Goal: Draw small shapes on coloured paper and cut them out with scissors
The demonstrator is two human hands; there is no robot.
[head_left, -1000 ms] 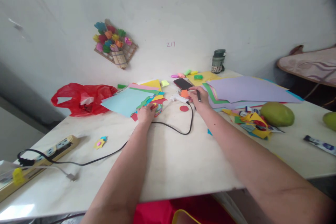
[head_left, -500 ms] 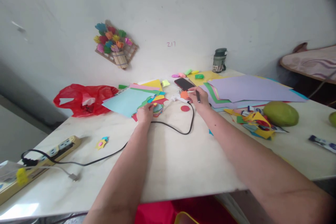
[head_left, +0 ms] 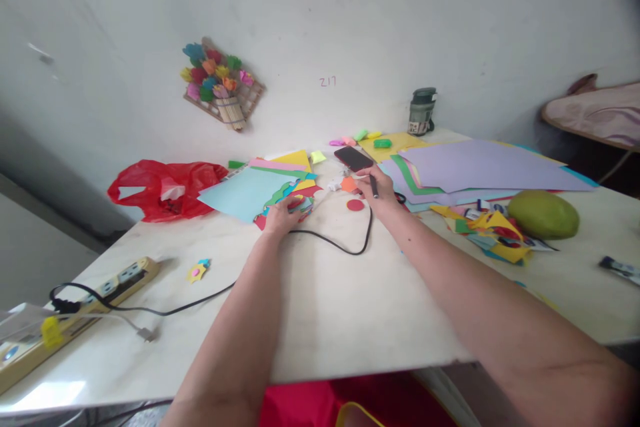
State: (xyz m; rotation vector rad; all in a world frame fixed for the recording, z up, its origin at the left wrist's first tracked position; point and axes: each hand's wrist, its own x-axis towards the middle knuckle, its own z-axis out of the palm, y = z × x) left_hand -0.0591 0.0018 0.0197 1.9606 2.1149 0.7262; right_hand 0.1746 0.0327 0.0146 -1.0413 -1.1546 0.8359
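My left hand [head_left: 281, 216] is at the small pile of cut coloured paper [head_left: 305, 205], its fingers closed on the near edge; what they pinch is too small to make out. A black pen [head_left: 373, 185] is held in my right hand [head_left: 380, 188], whose fingertips also touch an orange paper piece [head_left: 349, 183]. Just left of the orange piece lies a small white object [head_left: 334, 185]. Below it is a round red paper piece [head_left: 355, 205]. A black cable [head_left: 345, 252] runs between my hands.
Light blue sheets [head_left: 245, 193] and a red plastic bag [head_left: 167, 190] lie left. A phone [head_left: 353, 159] is behind my right hand. Rightward are purple sheets [head_left: 490, 167], paper scraps [head_left: 493, 230] and a green fruit [head_left: 544, 215]. A power strip [head_left: 85, 320] sits front left.
My right hand has shifted slightly, and the white object beside the orange piece looks smaller and less covered. My left hand has moved a little over the paper pile.
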